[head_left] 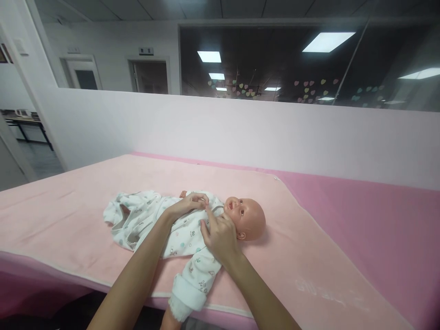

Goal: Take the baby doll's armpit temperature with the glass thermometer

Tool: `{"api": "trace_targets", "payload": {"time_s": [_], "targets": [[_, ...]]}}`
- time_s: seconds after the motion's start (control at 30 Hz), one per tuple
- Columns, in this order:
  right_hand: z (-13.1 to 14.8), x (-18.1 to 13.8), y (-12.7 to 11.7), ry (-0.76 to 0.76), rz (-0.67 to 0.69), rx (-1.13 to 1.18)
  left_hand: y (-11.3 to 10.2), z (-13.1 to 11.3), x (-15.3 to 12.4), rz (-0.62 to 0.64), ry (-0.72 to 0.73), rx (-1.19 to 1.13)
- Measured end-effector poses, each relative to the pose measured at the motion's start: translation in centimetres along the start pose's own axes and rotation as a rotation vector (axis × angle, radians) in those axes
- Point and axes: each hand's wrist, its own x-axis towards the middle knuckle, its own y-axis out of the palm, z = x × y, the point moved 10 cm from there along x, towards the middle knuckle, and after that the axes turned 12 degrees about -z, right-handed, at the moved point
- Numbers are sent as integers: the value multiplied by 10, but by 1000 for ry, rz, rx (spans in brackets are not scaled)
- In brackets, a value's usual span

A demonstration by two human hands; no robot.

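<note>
Bald plastic doll [254, 219] lies on peach cloth sheet [302, 256], wearing white printed cloth garment [180, 240]. Left hand [187, 206], right hand [222, 234]: fingers bent at its chest; pinch unclear. Light fingertip pressure seems best.

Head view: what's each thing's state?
Bald plastic baby doll: lying on its back
White patterned cloth outfit: on the doll, rumpled, one cuff folded back
Left hand: on outfit, fingers bent
Right hand: on outfit, fingers bent
Pale pink cloth sheet: spread
Rectangular white light panels: lit

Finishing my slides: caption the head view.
A doll lies on a pink sheet, left hand and right hand at the chest of its patterned outfit.
</note>
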Motion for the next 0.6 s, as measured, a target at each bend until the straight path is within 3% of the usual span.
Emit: {"api": "trace_targets", "payload": {"time_s": [0.27, 0.6], "targets": [[-2, 2, -6, 3, -58, 1, 5, 0, -3, 38, -19, 15], [3, -2, 0, -22, 1, -8, 4, 3, 2, 55, -16, -102]]}}
